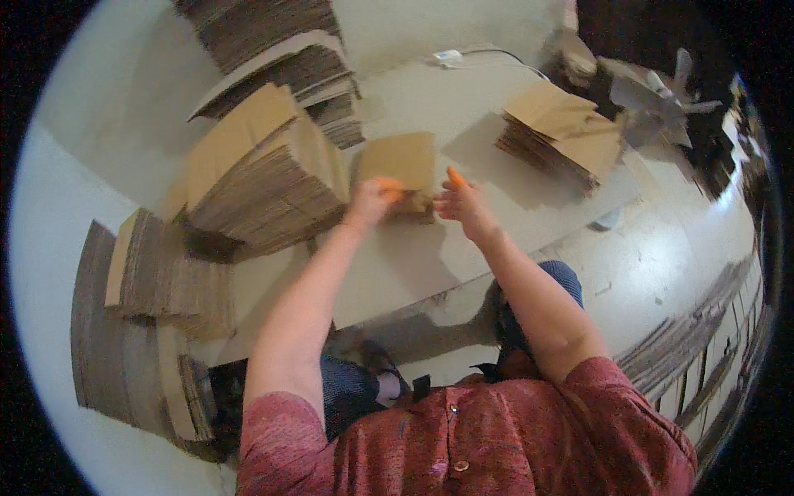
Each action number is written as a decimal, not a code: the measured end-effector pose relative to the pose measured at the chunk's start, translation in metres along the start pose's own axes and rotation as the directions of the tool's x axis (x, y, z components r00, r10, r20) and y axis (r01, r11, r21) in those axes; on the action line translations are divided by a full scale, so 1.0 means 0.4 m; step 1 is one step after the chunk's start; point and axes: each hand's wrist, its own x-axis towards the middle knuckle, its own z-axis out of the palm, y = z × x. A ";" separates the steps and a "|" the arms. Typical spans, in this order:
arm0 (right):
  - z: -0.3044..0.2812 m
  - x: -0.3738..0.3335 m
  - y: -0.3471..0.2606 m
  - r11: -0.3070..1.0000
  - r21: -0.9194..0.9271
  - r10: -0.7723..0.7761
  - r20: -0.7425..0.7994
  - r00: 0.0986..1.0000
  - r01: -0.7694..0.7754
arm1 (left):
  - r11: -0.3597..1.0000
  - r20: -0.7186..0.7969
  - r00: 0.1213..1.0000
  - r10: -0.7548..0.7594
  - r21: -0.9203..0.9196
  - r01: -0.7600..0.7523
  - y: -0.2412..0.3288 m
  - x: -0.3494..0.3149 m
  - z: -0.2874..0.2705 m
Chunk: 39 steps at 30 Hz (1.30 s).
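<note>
A small stack of flat brown cardboard pieces [400, 157] lies on the pale table in front of me. My left hand [370, 202] is at its near left corner, with an orange-covered fingertip over the near edge and the other fingers curled in against the pieces. The grip itself is partly blurred. Just off the stack's near right corner is my right hand [466, 208], palm turned inward. Its fingers are spread, and another orange cover sits on a raised digit. Nothing shows in that hand.
A tall cardboard stack [273, 178] stands left of my hands, with more bundles [157, 273] on the lower left and others [289, 70] behind. To the right lies a fanned pile [566, 136] on the table [488, 240]. A cable [500, 53] runs along the back.
</note>
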 end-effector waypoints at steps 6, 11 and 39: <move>0.015 -0.008 0.008 0.993 0.108 0.022 0.149 0.989 -0.038 | 0.942 0.121 0.947 0.299 0.121 -0.313 0.021 -0.091 0.013; -0.023 -0.019 0.000 0.984 0.050 -0.176 0.077 0.981 0.172 | 0.824 -0.037 0.877 0.479 0.364 -0.434 0.185 -0.167 -0.093; -0.066 -0.331 -0.047 0.826 -0.342 -0.444 0.094 0.891 0.448 | 0.751 -0.120 0.989 -0.092 0.643 0.148 0.431 -0.624 -0.253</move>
